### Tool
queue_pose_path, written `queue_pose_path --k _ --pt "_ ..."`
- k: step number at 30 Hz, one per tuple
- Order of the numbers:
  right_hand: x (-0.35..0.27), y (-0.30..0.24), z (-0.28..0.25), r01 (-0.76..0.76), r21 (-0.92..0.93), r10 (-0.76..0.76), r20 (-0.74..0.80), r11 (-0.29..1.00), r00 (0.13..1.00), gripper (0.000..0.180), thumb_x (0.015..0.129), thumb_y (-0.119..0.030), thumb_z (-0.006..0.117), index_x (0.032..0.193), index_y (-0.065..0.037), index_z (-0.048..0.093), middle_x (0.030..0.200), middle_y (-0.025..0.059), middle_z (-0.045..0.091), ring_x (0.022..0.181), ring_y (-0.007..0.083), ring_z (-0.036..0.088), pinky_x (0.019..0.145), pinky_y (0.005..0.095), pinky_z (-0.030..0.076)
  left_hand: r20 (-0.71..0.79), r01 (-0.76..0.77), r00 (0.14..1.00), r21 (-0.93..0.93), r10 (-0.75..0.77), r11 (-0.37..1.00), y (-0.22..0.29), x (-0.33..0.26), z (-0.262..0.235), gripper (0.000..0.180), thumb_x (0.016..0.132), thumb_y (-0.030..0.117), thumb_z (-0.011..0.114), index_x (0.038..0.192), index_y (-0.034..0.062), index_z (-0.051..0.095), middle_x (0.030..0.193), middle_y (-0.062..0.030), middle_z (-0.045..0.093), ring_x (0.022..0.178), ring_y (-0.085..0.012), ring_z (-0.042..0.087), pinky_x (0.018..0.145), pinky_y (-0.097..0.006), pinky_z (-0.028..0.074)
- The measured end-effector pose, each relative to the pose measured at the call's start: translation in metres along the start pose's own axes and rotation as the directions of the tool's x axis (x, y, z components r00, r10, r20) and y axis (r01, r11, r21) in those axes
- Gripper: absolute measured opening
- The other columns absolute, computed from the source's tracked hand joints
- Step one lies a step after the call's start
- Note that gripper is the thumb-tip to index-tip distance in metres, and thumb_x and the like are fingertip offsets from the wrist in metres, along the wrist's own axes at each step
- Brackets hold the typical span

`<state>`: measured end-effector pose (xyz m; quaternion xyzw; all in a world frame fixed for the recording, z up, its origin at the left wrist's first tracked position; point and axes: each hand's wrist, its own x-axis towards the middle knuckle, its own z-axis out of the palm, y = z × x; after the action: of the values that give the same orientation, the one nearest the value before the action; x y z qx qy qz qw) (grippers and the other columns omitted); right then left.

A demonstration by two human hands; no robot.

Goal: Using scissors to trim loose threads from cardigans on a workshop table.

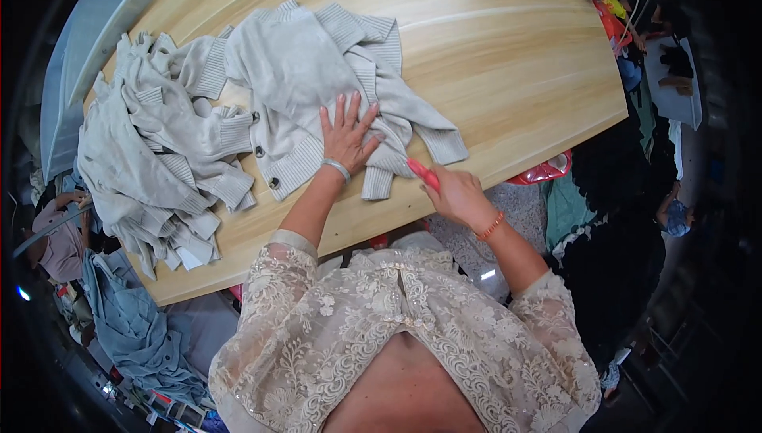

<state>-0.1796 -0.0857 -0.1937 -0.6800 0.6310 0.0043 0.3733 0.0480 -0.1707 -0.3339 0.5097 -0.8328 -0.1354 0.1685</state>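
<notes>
A light grey knitted cardigan with ribbed cuffs and dark buttons lies spread on the wooden table. My left hand rests flat on its lower part, fingers spread and holding nothing. Close to the cardigan's near right edge, my right hand is closed around a small pink-red tool. That tool points toward the cloth; its exact kind cannot be made out. Left of the cardigan sits a heap of similar grey knitwear, with sleeves and ribbed hems tangled together.
A pale blue-grey panel borders the table's far left. Blue-grey garments hang below the left edge. A large black pile and green cloth lie off to the right. Another person is at the far left.
</notes>
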Motion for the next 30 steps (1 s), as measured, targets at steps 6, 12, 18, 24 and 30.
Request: queue_pose_path --k 6,12,18,24,30 --pt "-0.049 0.02 0.016 -0.082 0.047 0.086 -0.08 0.995 0.993 0.022 0.089 -0.024 0.061 0.103 -0.008 0.055 0.08 0.0213 0.062 0.078 0.0418 0.062 0.069 0.0512 0.048 0.019 0.0 1.0 0.043 -0.001 0.999 0.005 0.001 0.0 0.066 0.087 0.051 0.057 0.147 0.0279 0.039 0.158 -0.0102 0.022 0.145 -0.0366 0.015 0.111 -0.066 0.006" --pt "-0.063 0.039 0.017 -0.04 0.087 0.06 -0.255 0.995 0.965 0.021 0.089 -0.019 0.061 0.106 -0.008 0.056 0.082 0.0193 0.06 0.08 0.0389 0.06 0.069 0.0488 0.048 0.046 -0.221 0.972 -0.166 0.231 0.961 0.056 -0.043 -0.011 0.067 0.083 0.034 0.068 0.141 0.011 0.044 0.154 -0.0135 0.03 0.143 -0.0358 0.024 0.115 -0.056 0.014" --pt "-0.092 0.056 0.023 -0.09 0.02 0.092 -0.179 0.996 0.98 0.021 0.088 -0.021 0.063 0.102 -0.008 0.056 0.08 0.0186 0.061 0.078 0.0385 0.061 0.068 0.0495 0.049 0.1 -0.231 0.966 -0.083 0.239 0.969 0.052 -0.051 0.022 0.054 0.086 0.027 0.063 0.136 0.0116 0.049 0.152 -0.0064 0.036 0.143 -0.0277 0.027 0.116 -0.052 0.015" --pt "-0.104 0.05 0.027 -0.197 -0.023 0.195 -0.063 0.98 0.979 0.025 0.087 -0.028 0.062 0.098 -0.007 0.056 0.076 0.0208 0.064 0.075 0.0419 0.063 0.068 0.0527 0.049 0.033 -0.218 0.975 -0.055 0.22 0.974 0.058 -0.049 0.029 0.052 0.086 0.028 0.063 0.135 0.0177 0.052 0.154 -0.0042 0.034 0.143 -0.0278 0.026 0.116 -0.055 0.012" --pt "-0.085 0.043 0.024 -0.164 0.036 0.167 -0.097 0.986 0.981 0.026 0.088 -0.03 0.063 0.096 -0.005 0.058 0.077 0.0219 0.065 0.077 0.042 0.065 0.07 0.0515 0.05 0.108 -0.161 0.98 -0.073 0.169 0.984 0.059 -0.049 0.028 0.057 0.085 0.029 0.063 0.139 0.0161 0.047 0.155 -0.0044 0.032 0.144 -0.0286 0.025 0.116 -0.055 0.011"
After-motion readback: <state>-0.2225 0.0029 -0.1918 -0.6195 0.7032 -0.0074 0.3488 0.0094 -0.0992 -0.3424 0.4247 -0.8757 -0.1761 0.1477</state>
